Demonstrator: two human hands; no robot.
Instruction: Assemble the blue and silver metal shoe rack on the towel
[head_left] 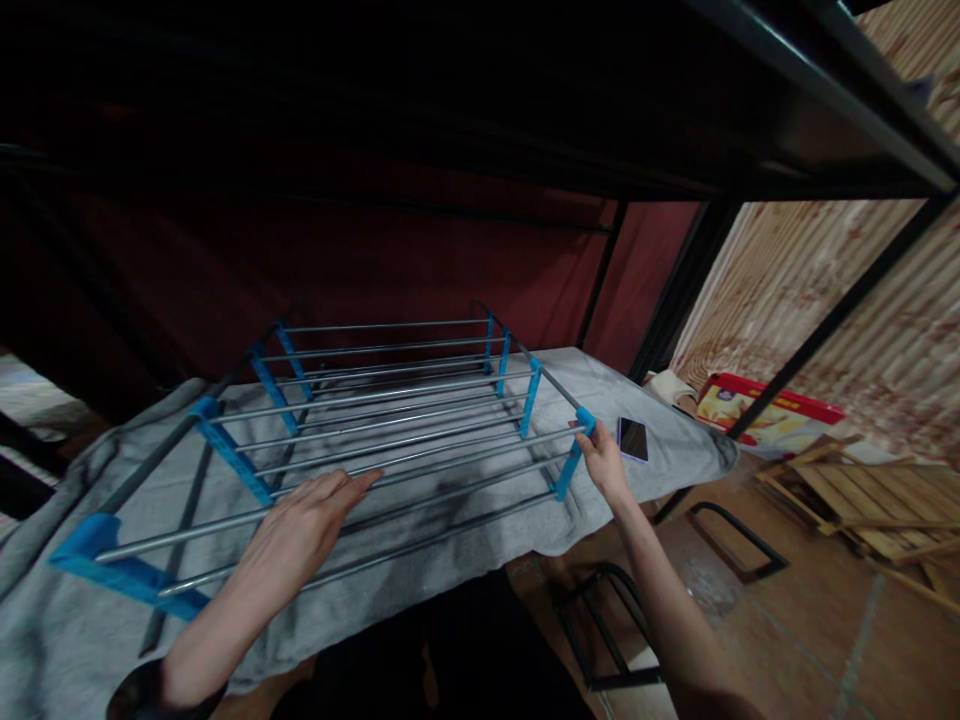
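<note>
A rack of silver metal rods with blue plastic end brackets (390, 420) lies on a grey cloth (480, 530) that covers a low surface under a dark metal frame. My left hand (304, 525) rests flat on the near rods, fingers stretched out and together. At the rack's right near corner my right hand (604, 460) is closed around a blue bracket (574, 455). A dark phone (633, 439) lies on the cloth just right of that hand.
A black shelf frame (825, 90) hangs overhead, with slanted posts on the right. Beyond it, on the floor, lie a red and yellow box (757, 410) and wooden slats (862, 495). Black metal loops (600, 620) sit on the tiled floor below the cloth's edge.
</note>
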